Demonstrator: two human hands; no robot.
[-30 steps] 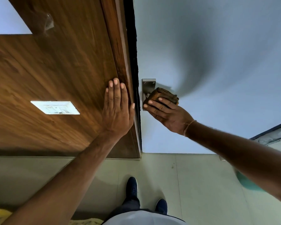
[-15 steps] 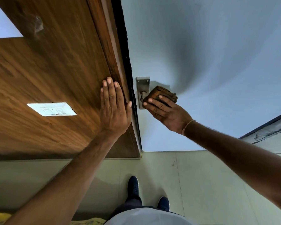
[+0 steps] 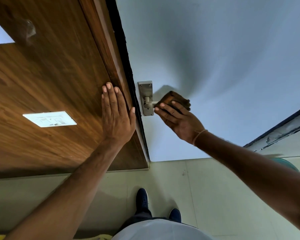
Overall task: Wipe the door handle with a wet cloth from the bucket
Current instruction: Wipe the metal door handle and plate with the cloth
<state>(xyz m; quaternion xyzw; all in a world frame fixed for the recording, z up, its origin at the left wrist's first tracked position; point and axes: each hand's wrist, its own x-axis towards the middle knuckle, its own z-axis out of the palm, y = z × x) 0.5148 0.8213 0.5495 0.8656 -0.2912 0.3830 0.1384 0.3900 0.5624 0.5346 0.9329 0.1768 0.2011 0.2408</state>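
A: Quick one. Room and surfaces?

B: From my remote feed: pale blue-grey door fills the upper right, wood-grain wall panel left of it, dark gap along the door edge between them. Light tiled floor below the door. A white switch plate sits on the wood panel, well left of the door handle. Two dark shoes on the floor under the handle. A sliver of something teal peeks out behind the right forearm; I cannot tell what it is.

A: The handle?

B: Metal door handle on a tall narrow back plate at the door's left edge. Plate's long axis runs up-down the door. The lever's long axis runs sideways, pointing right, away from the door edge. Only its root near the plate shows; the rest is covered.

A: Cloth?

B: Brown folded cloth sits on the lever, just right of the plate, touching it. Wet or dry, I cannot tell.

A: Hands?

B: Right hand is curled around the cloth, fingers wrapped over its near side, pressing it on the lever. A thin thread band is at that wrist. Left hand is flat, fingers straight and together, palm on the wood panel just left of the door edge, holding nothing.
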